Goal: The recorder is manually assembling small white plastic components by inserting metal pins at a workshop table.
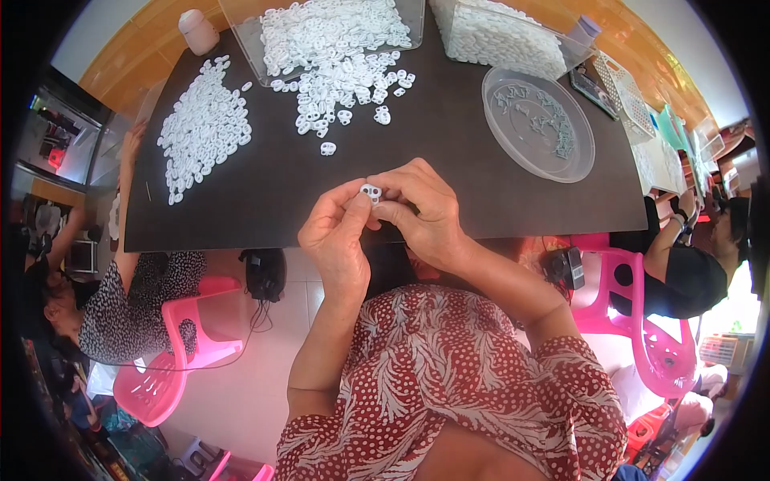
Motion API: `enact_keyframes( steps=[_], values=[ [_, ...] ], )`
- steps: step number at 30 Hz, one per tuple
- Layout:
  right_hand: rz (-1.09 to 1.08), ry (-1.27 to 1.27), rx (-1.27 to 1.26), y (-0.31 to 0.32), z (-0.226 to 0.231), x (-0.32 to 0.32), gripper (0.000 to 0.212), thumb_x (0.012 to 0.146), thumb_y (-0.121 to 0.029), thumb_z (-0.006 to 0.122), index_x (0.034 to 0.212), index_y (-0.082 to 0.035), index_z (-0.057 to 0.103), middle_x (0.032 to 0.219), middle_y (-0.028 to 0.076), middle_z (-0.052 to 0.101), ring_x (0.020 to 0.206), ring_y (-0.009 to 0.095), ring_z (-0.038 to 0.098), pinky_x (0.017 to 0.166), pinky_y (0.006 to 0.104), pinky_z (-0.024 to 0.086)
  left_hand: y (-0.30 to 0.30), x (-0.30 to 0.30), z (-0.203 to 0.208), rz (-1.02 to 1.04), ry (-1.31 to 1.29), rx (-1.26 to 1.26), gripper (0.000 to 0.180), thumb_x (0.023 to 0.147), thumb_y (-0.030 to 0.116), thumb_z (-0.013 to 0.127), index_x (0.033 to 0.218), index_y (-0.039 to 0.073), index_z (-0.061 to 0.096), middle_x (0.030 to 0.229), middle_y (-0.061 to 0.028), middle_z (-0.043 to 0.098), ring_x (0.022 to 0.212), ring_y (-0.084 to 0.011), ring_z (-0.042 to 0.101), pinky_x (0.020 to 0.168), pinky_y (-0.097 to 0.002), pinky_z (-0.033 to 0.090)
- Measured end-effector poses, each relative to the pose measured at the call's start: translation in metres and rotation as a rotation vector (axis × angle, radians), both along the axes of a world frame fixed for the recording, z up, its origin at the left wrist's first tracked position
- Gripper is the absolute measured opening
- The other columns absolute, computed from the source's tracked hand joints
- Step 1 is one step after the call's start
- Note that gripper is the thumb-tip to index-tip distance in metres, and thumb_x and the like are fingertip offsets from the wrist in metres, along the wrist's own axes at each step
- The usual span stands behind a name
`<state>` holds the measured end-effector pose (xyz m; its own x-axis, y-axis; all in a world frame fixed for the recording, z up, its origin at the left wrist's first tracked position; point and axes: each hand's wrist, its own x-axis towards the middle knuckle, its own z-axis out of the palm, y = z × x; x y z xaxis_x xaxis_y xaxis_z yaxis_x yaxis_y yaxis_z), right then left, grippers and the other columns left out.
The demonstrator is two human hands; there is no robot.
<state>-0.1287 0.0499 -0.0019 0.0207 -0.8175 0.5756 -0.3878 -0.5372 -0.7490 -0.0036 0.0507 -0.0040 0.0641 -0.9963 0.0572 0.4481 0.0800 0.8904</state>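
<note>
Near the table's front edge, my two hands meet around a small white plastic piece with holes (371, 191). Thumb and fingers of my left hand (341, 232) pinch it from the left. My right hand (423, 207) grips its other side, the fingers curled over it. Part of the piece is hidden behind my fingertips. A similar white piece (328, 149) lies alone on the dark table just beyond my hands. Farther off, a loose heap of such pieces (337, 84) spills from a clear bin (241, 36).
At left lies a pile of white oval pieces (207, 124) beside a pale bottle (198, 32). A second full bin (513, 40) stands at back right, near a round clear tray (589, 164) with small grey-green parts and a phone (594, 94). People sit either side, by pink chairs (638, 313).
</note>
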Motion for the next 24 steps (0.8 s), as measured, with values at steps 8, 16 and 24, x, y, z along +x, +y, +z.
enact_keyframes(
  steps=[8,16,24],
  values=[
    [0.018,-0.054,-0.093,0.01,0.002,-0.002,0.028,0.07,0.006,0.068,0.097,0.0,0.065,0.085,0.007,0.062,0.075,0.015,0.053,0.061,0.0254,0.045,0.012,0.0,-0.002,-0.023,-0.054,-0.145,0.026,0.086,0.001,0.06,0.11,-0.006,0.06,0.087,-0.0076,0.062,0.068,-0.0103,0.054,0.061,-0.0209,0.047],
    [0.03,-0.121,-0.153,0.012,0.004,0.006,0.03,0.069,0.008,0.066,0.098,0.002,0.065,0.084,0.008,0.063,0.071,0.017,0.055,0.061,0.0267,0.046,0.017,-0.003,-0.008,0.094,-0.099,-0.257,0.021,0.087,-0.001,0.058,0.107,-0.005,0.062,0.089,-0.0065,0.061,0.07,-0.0091,0.055,0.064,-0.0204,0.047],
    [-0.008,-0.035,-0.111,0.014,0.011,0.017,0.029,0.069,0.011,0.063,0.096,0.003,0.063,0.081,0.01,0.062,0.069,0.02,0.054,0.062,0.029,0.046,0.022,-0.004,-0.004,0.152,-0.023,-0.175,0.016,0.089,0.003,0.056,0.102,-0.003,0.062,0.08,-0.0018,0.058,0.066,-0.006,0.052,0.061,-0.0191,0.045]
  ],
)
